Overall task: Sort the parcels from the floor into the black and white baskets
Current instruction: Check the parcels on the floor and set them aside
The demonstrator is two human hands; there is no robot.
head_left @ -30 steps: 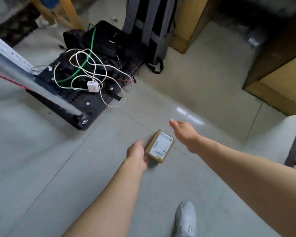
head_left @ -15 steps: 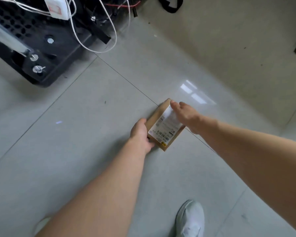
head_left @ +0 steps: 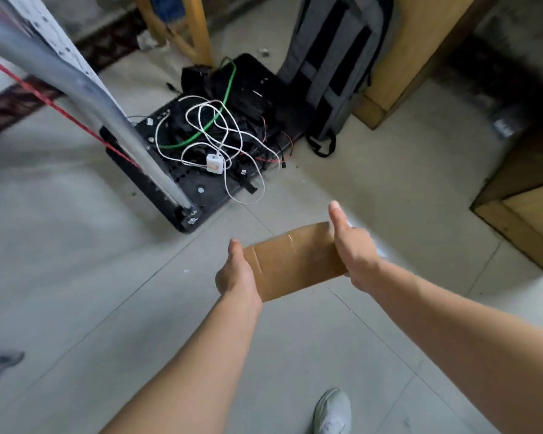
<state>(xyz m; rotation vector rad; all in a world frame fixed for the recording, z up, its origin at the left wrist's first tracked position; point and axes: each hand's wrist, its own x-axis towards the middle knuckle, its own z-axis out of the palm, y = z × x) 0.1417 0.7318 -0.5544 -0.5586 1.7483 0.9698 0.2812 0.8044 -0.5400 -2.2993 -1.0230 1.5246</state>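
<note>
The brown parcel (head_left: 295,261) is gripped at its ends by the left hand (head_left: 237,277) and the right hand (head_left: 355,249), off the floor. Just beyond the hands lies a black base (head_left: 198,200) strewn with cables (head_left: 219,142), with a backpack (head_left: 329,73) farther off.

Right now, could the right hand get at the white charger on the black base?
Probably not as things stand: the right hand grips the parcel together with the left hand. The floor between is free, but the white charger lies farther off among tangled cables.
</note>
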